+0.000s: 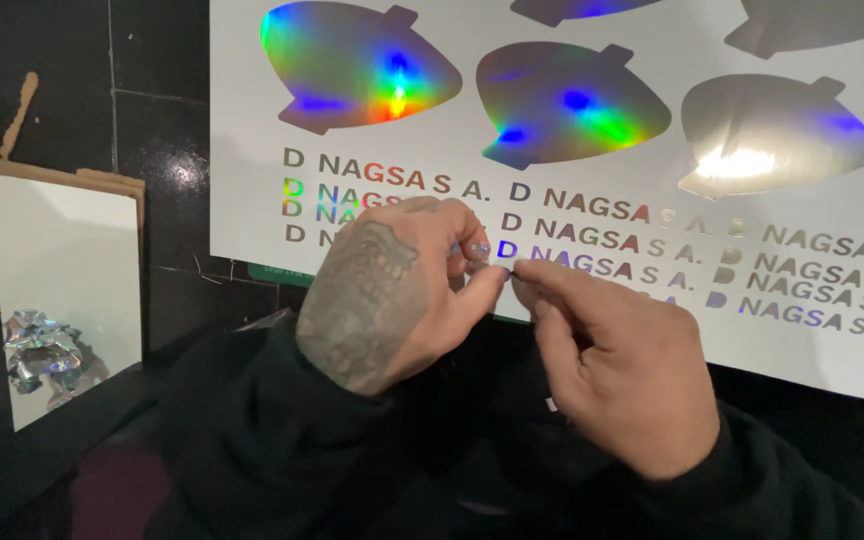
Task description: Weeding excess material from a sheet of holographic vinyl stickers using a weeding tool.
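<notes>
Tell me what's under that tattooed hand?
Under the left hand lies the white sheet with rows of shiny holographic letters. The hand covers the row starts beneath it, so those letters cannot be seen.

The left hand [377, 300] is raised, back to the camera, fingers curled; its thumb meets the right hand's fingertips. The right hand [617, 365] pinches likewise; both wrists are dark-sleeved.

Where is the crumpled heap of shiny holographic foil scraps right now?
In the head view, the crumpled heap of holographic foil scraps lies at the far left on the small white board, left of the left hand.
</notes>
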